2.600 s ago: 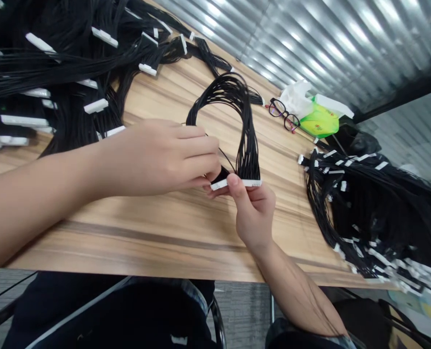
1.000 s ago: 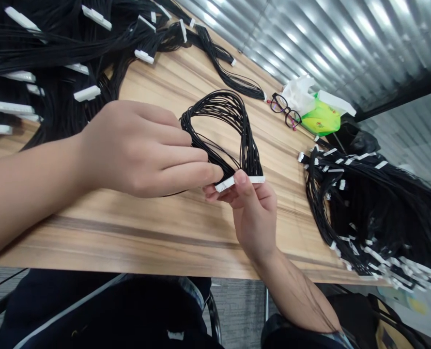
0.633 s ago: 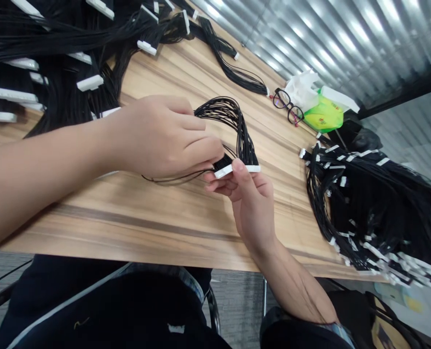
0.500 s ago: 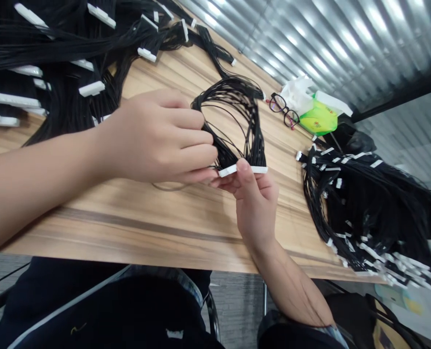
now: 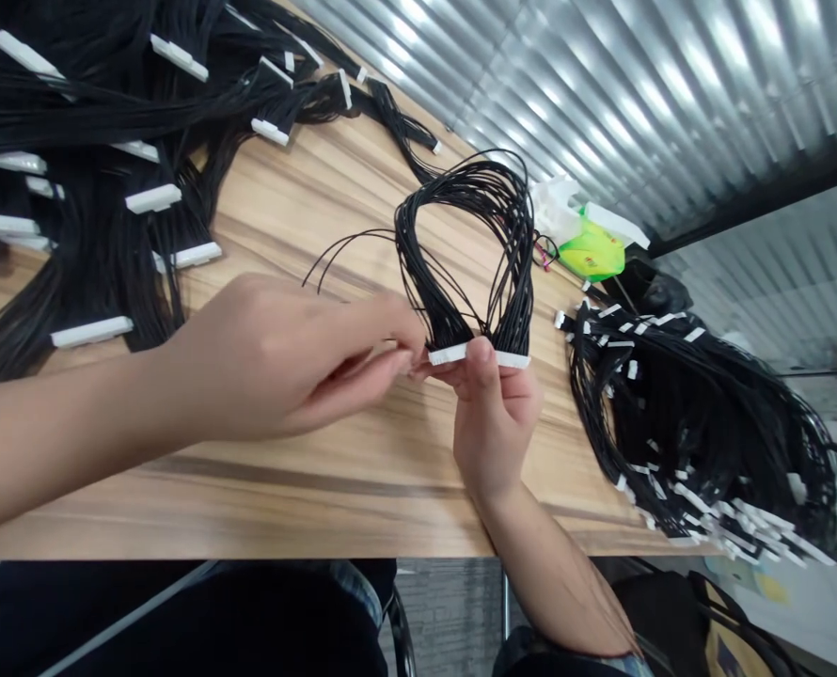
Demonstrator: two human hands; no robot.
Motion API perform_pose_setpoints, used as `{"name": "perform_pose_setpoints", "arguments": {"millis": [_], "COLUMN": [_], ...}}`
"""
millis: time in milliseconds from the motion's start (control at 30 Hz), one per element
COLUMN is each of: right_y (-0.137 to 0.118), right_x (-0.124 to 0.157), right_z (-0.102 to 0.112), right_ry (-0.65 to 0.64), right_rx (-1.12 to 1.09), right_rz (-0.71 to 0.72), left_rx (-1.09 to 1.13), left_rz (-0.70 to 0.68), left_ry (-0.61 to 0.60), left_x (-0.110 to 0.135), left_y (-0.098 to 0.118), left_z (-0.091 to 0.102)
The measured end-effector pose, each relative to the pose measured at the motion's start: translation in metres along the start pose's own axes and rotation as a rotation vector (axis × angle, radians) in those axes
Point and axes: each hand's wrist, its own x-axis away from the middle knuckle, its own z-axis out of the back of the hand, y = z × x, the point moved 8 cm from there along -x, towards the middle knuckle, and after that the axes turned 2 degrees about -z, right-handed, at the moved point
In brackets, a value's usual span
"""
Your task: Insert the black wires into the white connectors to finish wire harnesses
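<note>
A looped wire harness (image 5: 517,244) of many thin black wires stands up from two white connectors, one on the left (image 5: 448,354) and one on the right (image 5: 513,359). My right hand (image 5: 495,414) holds both connectors side by side, its thumb pressed over the place where they meet. My left hand (image 5: 298,362) is closed in a pinch beside the left connector's outer end; what lies between its fingertips is hidden. A few loose black wires (image 5: 352,235) arc leftward from the loop and pass out of sight behind my left hand.
Black harnesses with white connectors (image 5: 153,198) cover the table's (image 5: 292,512) left side. Another heap (image 5: 693,404) lies at the right. Farther back are a green-and-white packet (image 5: 592,249), partly hidden glasses (image 5: 545,252) and a corrugated metal panel (image 5: 566,85).
My left hand has turned and lowered, its fingertips now pinched near the left connector. Loose wires now arc out at the loop's left. My right hand keeps its hold. The camera view has shifted.
</note>
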Motion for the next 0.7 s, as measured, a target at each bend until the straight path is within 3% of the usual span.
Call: {"name": "perform_pose_setpoints", "arguments": {"millis": [67,233,400,533,700], "right_y": [-0.002,-0.013,-0.021,-0.018,-0.008], "right_x": [0.005,0.019,0.026,0.020,0.016], "right_z": [-0.002,0.000,-0.001,-0.005,-0.007], "right_ry": [-0.036,-0.074,-0.120,-0.131,-0.080], "right_rx": [0.005,0.242,0.348,0.215,0.012], "right_rz": [0.028,0.224,0.365,0.253,0.025], "left_rx": [-0.060,-0.118,-0.192,-0.231,-0.312], "left_rz": [0.058,0.034,-0.147,-0.319,-0.385], "left_ry": [0.007,-0.050,-0.038,0.070,0.055], "left_x": [-0.003,-0.007,-0.003,0.009,0.015], "left_y": [-0.006,-0.009,0.001,0.011,0.006], "left_z": [0.005,0.011,0.011,0.014,0.011]}}
